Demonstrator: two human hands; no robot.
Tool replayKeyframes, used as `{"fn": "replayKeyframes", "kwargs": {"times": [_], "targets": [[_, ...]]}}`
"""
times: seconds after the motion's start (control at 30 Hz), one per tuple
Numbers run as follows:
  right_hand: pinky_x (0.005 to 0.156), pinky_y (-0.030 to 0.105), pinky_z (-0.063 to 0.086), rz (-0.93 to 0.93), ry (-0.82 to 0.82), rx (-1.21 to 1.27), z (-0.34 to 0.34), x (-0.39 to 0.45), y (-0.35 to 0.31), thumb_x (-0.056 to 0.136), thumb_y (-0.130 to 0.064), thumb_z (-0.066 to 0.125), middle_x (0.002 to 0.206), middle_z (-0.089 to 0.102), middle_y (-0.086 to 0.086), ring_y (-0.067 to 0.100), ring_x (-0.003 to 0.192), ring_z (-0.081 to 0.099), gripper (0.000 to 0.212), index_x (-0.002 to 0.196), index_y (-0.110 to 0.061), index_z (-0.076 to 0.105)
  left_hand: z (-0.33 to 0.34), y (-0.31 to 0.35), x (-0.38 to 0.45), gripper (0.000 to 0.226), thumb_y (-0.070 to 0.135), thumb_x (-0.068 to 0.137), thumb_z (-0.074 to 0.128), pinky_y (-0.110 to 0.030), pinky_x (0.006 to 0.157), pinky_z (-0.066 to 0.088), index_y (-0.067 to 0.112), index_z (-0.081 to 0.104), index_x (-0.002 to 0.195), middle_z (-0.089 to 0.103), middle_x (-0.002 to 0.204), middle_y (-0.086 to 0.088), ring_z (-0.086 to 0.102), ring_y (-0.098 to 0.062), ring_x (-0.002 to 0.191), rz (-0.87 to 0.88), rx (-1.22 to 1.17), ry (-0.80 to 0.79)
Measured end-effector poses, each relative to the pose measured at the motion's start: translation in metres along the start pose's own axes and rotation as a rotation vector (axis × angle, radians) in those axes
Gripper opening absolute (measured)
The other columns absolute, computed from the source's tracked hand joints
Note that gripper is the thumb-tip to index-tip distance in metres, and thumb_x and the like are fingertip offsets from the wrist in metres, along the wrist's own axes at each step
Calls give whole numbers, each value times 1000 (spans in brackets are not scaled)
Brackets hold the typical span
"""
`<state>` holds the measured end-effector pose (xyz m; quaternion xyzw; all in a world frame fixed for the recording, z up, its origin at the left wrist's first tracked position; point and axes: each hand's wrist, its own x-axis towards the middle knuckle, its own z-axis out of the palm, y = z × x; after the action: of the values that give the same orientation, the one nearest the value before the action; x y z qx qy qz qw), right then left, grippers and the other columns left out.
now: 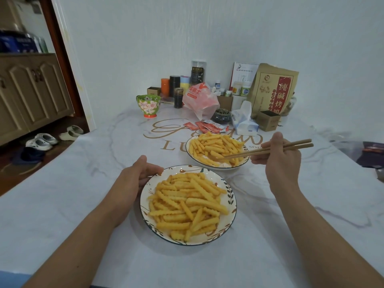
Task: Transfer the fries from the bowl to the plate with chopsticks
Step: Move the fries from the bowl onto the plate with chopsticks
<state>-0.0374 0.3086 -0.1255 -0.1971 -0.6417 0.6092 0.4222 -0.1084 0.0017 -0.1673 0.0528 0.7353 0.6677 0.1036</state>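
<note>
The fingers (260, 157) of the right hand (280, 161) were curled around a pair of wooden chopsticks (270, 149), which were pinched near their thick ends. The thin tips were pointed down and to the left, into the fries (216, 147) piled in the far dish (192, 155). The tips were held close together among those fries, but it could not be told whether a fry was caught between them. The chopsticks were likely held far back so that the tips could be opened and closed with ease. The fingers (152, 170) of the left hand (135, 179) were curled over the near dish (145, 206) at its far left rim, with the thumb up and the fingertips on the edge. That dish was probably held this way so that it would not slide on the smooth table (291, 235). A big heap of wavy yellow fries (187, 204) was already lying in the near dish. The two dishes looked much alike, so it could not be told for sure which was the bowl and which was the plate. Judged from the way the chopsticks were dipped in, the far dish was likely being used as the bowl. Both dishes were set close together, near the person, so that each trip would be short. Further back on the table were red sauce packets (204, 126), a tissue pack (244, 121), a green flowered cup (148, 106) and a brown paper bag (274, 90) by the wall.
</note>
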Motion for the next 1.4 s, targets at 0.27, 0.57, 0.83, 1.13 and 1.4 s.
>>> {"fn": "replayKeyframes", "kwargs": {"times": [0.27,0.57,0.83,1.13,1.4], "targets": [[46,30,51,140,-358,430,-2,-22,-38,101,-41,47,51,56,11,27,44,58,53,65,-7,64,1,0,-1,64,50,110,30,-50,109,49,19,83,91,81,105,0,74,-21,106,-1,-31,2],[43,32,53,-6,-497,212,14,-47,-42,96,-42,49,54,61,15,30,44,62,51,76,3,61,1,1,0,63,49,110,30,-45,105,52,18,83,95,81,105,1,75,-20,105,6,-27,10],[60,35,62,82,-13,137,-1,-9,-20,106,-34,51,65,70,10,25,57,70,40,85,-3,68,1,1,-1,63,49,110,29,-49,110,48,18,82,95,81,106,2,74,-20,106,11,-18,5],[52,26,58,16,-92,-55,10,-14,0,106,-33,51,72,71,21,27,58,72,42,86,-1,70,1,0,0,63,49,110,29,-49,109,49,18,82,96,81,104,2,74,-19,105,4,-8,14],[55,31,60,27,31,40,4,-7,-2,107,-41,45,63,70,11,26,52,68,51,84,-1,66,1,0,0,64,50,110,28,-51,110,48,20,83,95,81,105,3,74,-21,107,-8,-6,12]]}}
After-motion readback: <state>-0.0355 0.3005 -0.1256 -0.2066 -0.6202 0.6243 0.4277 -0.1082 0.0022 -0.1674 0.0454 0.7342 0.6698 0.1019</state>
